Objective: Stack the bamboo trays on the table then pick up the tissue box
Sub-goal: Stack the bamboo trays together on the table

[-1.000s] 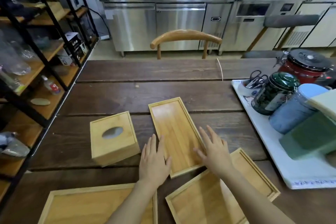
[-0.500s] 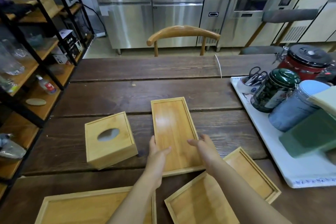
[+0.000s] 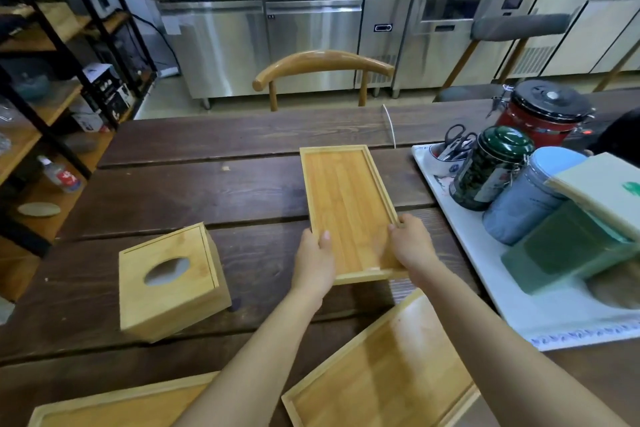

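A small bamboo tray (image 3: 346, 198) is held lengthwise over the middle of the dark wooden table (image 3: 194, 191). My left hand (image 3: 313, 262) grips its near left edge and my right hand (image 3: 410, 246) grips its near right edge. A larger bamboo tray (image 3: 388, 378) lies tilted near the front edge, partly under my right forearm. Another bamboo tray (image 3: 114, 406) lies at the front left, cut off by the frame. The bamboo tissue box (image 3: 169, 279), with an oval slot on top, stands left of my hands.
A white tray (image 3: 485, 274) at the right holds a green tin (image 3: 491, 166), a grey jar (image 3: 530, 194), a cup with scissors (image 3: 446, 152) and green blocks (image 3: 568, 250). A red canister (image 3: 543, 114) stands behind. A wooden chair (image 3: 322, 66) is at the far side; shelves (image 3: 52, 107) stand left.
Both hands closed on the small tray's near sides and moved it away from me and to the right. The tissue box and the other trays stayed put.
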A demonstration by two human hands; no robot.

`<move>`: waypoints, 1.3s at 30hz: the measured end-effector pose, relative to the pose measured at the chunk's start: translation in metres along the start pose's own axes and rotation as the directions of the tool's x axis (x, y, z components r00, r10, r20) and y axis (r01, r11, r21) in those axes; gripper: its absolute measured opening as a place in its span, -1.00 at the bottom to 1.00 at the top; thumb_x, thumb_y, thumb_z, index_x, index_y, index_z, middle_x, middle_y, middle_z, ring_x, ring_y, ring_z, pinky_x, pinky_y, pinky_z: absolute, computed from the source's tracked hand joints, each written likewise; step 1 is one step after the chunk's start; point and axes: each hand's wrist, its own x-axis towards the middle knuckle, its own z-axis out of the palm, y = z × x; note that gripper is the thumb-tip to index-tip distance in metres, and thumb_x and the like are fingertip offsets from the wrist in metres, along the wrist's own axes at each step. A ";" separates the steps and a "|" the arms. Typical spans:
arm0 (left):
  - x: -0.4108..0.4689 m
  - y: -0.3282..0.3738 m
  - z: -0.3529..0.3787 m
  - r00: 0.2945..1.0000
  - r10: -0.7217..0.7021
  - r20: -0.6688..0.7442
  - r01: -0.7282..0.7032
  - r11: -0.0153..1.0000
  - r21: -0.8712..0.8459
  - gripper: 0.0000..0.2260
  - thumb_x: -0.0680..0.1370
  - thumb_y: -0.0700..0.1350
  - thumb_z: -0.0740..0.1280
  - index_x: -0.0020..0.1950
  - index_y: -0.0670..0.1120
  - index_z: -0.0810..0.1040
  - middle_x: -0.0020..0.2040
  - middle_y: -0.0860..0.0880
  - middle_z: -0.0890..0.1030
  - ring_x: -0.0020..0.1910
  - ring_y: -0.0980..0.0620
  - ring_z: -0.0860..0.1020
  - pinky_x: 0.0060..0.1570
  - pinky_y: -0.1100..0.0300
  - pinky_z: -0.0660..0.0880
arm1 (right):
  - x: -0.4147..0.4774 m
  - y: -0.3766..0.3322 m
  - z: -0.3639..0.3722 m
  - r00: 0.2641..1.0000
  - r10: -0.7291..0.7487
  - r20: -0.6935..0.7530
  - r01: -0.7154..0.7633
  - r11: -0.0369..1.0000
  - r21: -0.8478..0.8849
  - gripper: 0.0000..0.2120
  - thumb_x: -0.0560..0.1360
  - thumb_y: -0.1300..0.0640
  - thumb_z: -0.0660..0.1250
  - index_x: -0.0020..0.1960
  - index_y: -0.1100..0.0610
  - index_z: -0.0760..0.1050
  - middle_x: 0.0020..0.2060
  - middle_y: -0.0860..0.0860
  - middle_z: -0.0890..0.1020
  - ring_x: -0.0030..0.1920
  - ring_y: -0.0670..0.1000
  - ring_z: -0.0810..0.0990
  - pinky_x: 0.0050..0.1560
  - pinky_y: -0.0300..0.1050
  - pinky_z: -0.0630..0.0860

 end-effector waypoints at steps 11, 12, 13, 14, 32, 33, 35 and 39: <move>0.039 0.017 0.085 0.998 0.058 -0.017 -0.049 0.945 0.324 -0.72 0.64 -0.10 0.02 0.12 -0.21 0.46 0.07 -0.18 0.57 0.03 -0.11 0.52 0.01 0.01 0.49 | 0.067 0.043 -0.044 0.996 0.074 -0.056 -0.084 0.977 -0.196 -0.84 0.55 0.26 0.12 -0.10 0.33 0.41 -0.07 0.28 0.55 0.00 0.27 0.50 -0.13 -0.04 0.34; 0.040 0.014 0.090 0.998 0.054 -0.015 -0.046 0.939 0.341 -0.72 0.63 -0.10 0.03 0.13 -0.21 0.46 0.08 -0.18 0.57 0.05 -0.12 0.52 0.01 0.02 0.47 | 0.069 0.048 -0.045 0.995 0.074 -0.060 -0.086 0.972 -0.219 -0.81 0.55 0.25 0.12 -0.02 0.37 0.42 0.00 0.32 0.55 0.05 0.28 0.50 -0.09 -0.03 0.37; 0.040 0.011 0.094 0.999 0.052 -0.012 -0.044 0.931 0.364 -0.72 0.63 -0.10 0.03 0.13 -0.22 0.45 0.09 -0.19 0.56 0.07 -0.13 0.51 0.00 0.02 0.45 | 0.071 0.054 -0.045 0.995 0.076 -0.062 -0.089 0.965 -0.245 -0.79 0.55 0.25 0.12 0.01 0.39 0.42 0.03 0.33 0.55 0.07 0.29 0.50 -0.09 -0.03 0.37; 0.041 0.009 0.098 0.999 0.053 -0.007 -0.046 0.921 0.387 -0.73 0.63 -0.11 0.03 0.13 -0.22 0.44 0.10 -0.19 0.56 0.08 -0.14 0.51 -0.01 0.03 0.44 | 0.072 0.059 -0.046 0.995 0.075 -0.063 -0.090 0.959 -0.270 -0.78 0.56 0.24 0.11 0.02 0.39 0.42 0.04 0.33 0.55 0.07 0.29 0.50 -0.11 -0.04 0.35; 0.050 -0.024 0.133 0.976 0.179 0.126 -0.207 0.563 0.800 -0.84 0.60 -0.18 0.05 0.15 -0.20 0.27 -0.02 -0.20 0.64 -0.07 -0.20 0.60 -0.27 0.05 0.36 | 0.093 0.120 -0.069 0.980 -0.192 0.055 0.162 0.600 -0.784 -0.78 0.56 0.12 0.05 0.01 0.20 0.41 -0.05 0.20 0.65 -0.05 0.25 0.60 -0.24 -0.02 0.34; 0.049 -0.024 0.133 0.976 0.177 0.123 -0.204 0.569 0.796 -0.85 0.60 -0.18 0.05 0.14 -0.19 0.27 -0.03 -0.20 0.64 -0.07 -0.21 0.60 -0.27 0.05 0.37 | 0.093 0.122 -0.069 0.978 -0.207 0.041 0.162 0.616 -0.771 -0.78 0.57 0.08 0.03 -0.01 0.21 0.36 -0.08 0.22 0.65 -0.07 0.27 0.60 -0.25 -0.01 0.32; 0.048 -0.024 0.134 0.977 0.180 0.118 -0.202 0.581 0.789 -0.87 0.60 -0.17 0.06 0.11 -0.18 0.27 -0.04 -0.20 0.64 -0.08 -0.21 0.60 -0.28 0.04 0.36 | 0.090 0.126 -0.069 0.964 -0.263 0.035 0.192 0.597 -0.779 -0.78 0.58 0.04 0.00 -0.04 0.19 0.27 -0.15 0.23 0.66 -0.14 0.27 0.61 -0.30 -0.02 0.30; 0.043 -0.024 0.133 0.976 0.190 0.106 -0.201 0.601 0.774 -0.86 0.62 -0.11 0.06 0.10 -0.15 0.28 -0.04 -0.19 0.64 -0.09 -0.20 0.61 -0.27 0.04 0.40 | 0.082 0.130 -0.069 0.938 -0.346 0.030 0.224 0.536 -0.814 -0.80 0.58 0.02 0.00 -0.07 0.16 0.23 -0.23 0.19 0.68 -0.24 0.25 0.63 -0.36 -0.06 0.28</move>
